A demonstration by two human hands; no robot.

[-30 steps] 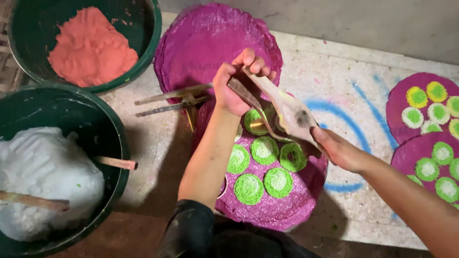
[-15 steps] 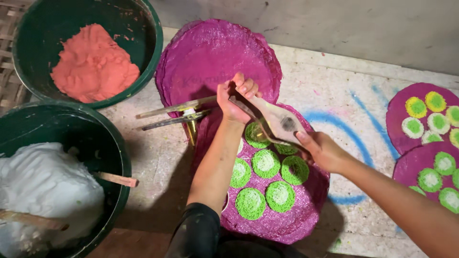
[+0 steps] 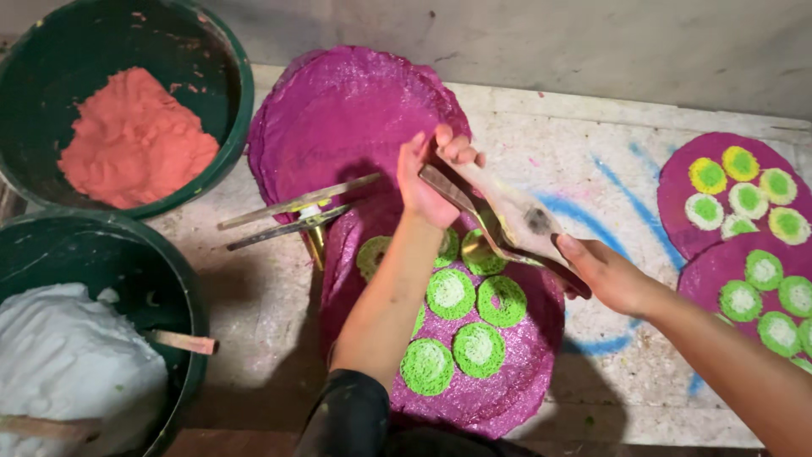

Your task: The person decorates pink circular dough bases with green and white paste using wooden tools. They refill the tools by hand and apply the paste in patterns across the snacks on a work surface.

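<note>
Where the stained counter (image 3: 592, 169) carries two green tubs, orange powder (image 3: 135, 140) and white powder (image 3: 72, 372), a purple disc (image 3: 499, 372) bears green rounds. Over it, left hand (image 3: 431, 178) and right hand (image 3: 613, 275) each grip closed on a cone-shaped dispenser (image 3: 507, 220).
</note>
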